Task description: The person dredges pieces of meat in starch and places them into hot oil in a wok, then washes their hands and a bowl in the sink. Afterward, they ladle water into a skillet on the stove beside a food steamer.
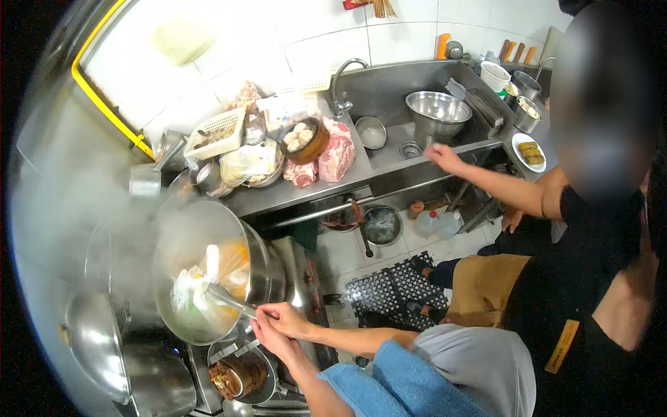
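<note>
Both of my hands are wrapped round the end of a metal handle (235,301) that slants into a large steaming pot (258,260). My right hand (286,321) sits slightly above my left hand (271,338), and the two touch. The handle's far end lies among a white, bag-like bundle (186,288) and orange pieces (236,267) inside the pot. Steam blurs the contents, and the tool's head cannot be made out. Just below the handle, a smaller pan holds a brown, cylindrical thing (243,375).
Raw meat (337,154), a brown bowl of white pieces (306,142) and a basket (219,132) crowd the counter. A co-worker's hand (445,158) reaches over the sink edge near a steel bowl (438,111). Large metal pans (97,347) stand at lower left.
</note>
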Action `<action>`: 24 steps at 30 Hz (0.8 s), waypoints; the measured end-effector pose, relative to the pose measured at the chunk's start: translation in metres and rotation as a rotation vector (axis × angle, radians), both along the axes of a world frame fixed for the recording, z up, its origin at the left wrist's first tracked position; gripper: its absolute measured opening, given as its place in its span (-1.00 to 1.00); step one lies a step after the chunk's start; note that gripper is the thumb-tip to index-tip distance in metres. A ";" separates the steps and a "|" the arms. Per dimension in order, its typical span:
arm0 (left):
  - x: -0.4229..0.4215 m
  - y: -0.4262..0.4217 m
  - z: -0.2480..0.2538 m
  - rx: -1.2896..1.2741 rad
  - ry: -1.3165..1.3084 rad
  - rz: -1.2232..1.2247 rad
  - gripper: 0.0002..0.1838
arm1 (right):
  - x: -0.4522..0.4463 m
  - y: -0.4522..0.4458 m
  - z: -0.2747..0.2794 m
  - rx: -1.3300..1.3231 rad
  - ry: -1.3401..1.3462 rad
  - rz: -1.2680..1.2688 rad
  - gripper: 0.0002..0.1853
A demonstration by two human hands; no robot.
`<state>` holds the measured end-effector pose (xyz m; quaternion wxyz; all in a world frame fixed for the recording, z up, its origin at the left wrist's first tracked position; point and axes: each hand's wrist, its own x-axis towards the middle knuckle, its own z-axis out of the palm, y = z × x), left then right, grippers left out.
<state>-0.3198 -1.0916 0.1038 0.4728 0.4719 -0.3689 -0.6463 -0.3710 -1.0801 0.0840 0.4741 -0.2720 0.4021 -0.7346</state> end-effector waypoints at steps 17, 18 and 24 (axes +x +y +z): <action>-0.006 0.002 0.002 -0.142 0.010 0.035 -0.78 | 0.000 -0.001 -0.009 0.040 0.049 0.041 -0.73; -0.004 0.002 0.000 -0.139 0.038 0.020 -0.79 | 0.002 -0.001 -0.013 0.041 0.072 0.012 -0.73; -0.001 0.004 0.001 -0.089 0.094 0.023 -0.83 | 0.001 0.003 -0.008 0.022 0.278 -0.127 -0.81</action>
